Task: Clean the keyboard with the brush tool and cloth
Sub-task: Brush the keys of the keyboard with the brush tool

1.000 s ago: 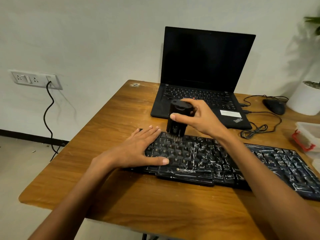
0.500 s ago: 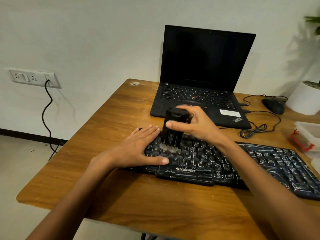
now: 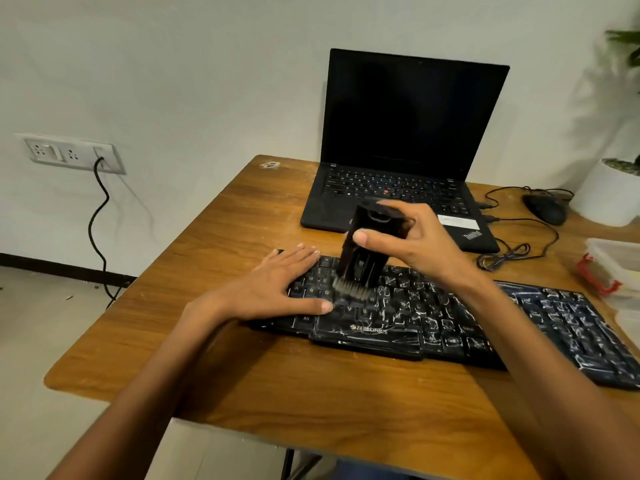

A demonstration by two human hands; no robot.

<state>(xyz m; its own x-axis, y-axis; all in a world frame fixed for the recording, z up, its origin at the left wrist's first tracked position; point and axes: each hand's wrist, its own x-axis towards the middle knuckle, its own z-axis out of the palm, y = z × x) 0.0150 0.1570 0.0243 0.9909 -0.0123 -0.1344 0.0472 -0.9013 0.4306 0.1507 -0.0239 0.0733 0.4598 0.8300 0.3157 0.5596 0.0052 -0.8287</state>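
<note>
A black keyboard [image 3: 450,320] streaked with white dust lies across the wooden desk [image 3: 242,368]. My left hand [image 3: 277,289] rests flat on the keyboard's left end, fingers straight. My right hand [image 3: 412,240] grips a black brush tool [image 3: 367,251] held upright. Its grey bristles touch the keys just right of my left hand's fingers. The keys near my left hand look cleaner than those further right. No cloth is in view.
An open black laptop [image 3: 401,168] stands behind the keyboard. A mouse [image 3: 545,207] with a coiled cable lies at the back right, by a white plant pot [image 3: 609,195]. A plastic container [image 3: 613,265] with a red clip sits at the right edge.
My right hand has drawn the brush tool toward me across the key rows, then slightly right. My left hand has stayed in place on the keyboard.
</note>
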